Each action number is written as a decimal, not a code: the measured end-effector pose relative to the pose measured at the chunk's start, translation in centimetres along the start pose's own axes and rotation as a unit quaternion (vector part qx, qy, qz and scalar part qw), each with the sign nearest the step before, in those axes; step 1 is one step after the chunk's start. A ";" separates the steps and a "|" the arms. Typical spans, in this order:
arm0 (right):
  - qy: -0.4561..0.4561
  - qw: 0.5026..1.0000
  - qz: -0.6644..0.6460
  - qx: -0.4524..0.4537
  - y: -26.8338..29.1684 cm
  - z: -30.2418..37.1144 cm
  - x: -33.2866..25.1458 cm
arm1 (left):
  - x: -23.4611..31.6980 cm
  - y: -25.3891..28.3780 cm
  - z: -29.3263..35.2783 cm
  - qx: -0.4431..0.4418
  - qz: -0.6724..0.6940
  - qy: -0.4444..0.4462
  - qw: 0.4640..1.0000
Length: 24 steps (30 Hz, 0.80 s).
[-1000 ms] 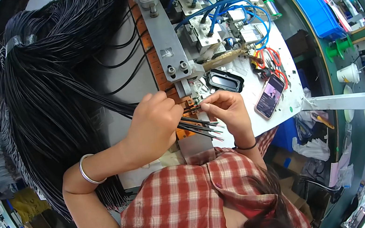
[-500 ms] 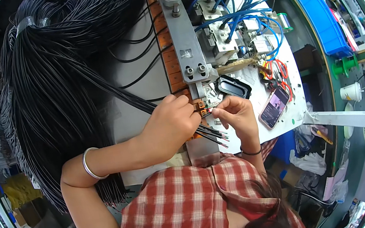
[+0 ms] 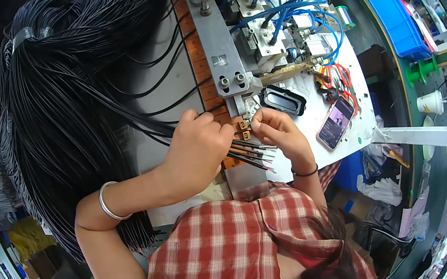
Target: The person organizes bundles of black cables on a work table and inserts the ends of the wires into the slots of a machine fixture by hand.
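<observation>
My left hand (image 3: 199,150) is closed round several black cables, and their stripped ends (image 3: 253,155) with thin coloured wires stick out below its fingers. Close to its fingertips is a small orange block (image 3: 243,127) with metal screws, at the near end of an orange strip (image 3: 202,65). On the block's right side, my right hand (image 3: 283,133) pinches the fine wire end of one cable between thumb and forefinger. The fingertips partly hide that wire. A thick bunch of black cables (image 3: 53,124) hangs over the left of the table and runs into my left hand.
A steel bar with a cylinder (image 3: 217,42) stands just beyond my hands. To the right are a small black tray (image 3: 284,100), a phone (image 3: 335,123), red-handled pliers (image 3: 344,78) and metal blocks with blue air tubes (image 3: 265,35). A blue bin (image 3: 393,16) sits farther right.
My left hand has shifted slightly left and the cable ends with it. My right hand has moved a little up and left, closer to the orange block. The view has shifted slightly.
</observation>
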State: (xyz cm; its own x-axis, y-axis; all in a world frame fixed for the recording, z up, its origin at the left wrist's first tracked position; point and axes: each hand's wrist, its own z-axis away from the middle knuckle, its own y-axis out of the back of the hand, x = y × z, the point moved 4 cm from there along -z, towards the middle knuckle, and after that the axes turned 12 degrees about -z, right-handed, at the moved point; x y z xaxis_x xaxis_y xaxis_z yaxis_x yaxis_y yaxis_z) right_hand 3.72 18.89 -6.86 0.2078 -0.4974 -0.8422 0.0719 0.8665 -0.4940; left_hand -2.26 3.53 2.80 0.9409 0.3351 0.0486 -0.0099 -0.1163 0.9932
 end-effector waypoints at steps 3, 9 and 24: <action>-0.092 0.995 -0.020 0.033 0.0 0.4 -0.6 | 0.1 -0.8 -0.1 0.031 0.016 -0.007 0.999; -0.028 0.995 0.039 0.087 -0.4 0.5 -0.3 | 0.2 -1.0 0.0 0.048 0.001 -0.023 0.999; 0.124 0.987 0.014 0.106 -0.8 1.8 -1.9 | 0.2 0.1 -0.1 0.085 0.015 -0.018 0.996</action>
State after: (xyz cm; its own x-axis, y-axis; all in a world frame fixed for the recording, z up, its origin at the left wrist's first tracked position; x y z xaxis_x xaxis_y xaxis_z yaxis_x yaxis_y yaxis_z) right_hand 5.01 19.28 -4.46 -0.0301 -0.4451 -0.8950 0.2768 0.8567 -0.4353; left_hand -2.08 3.72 2.91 0.9524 0.2964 0.0719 0.0159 -0.2835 0.9588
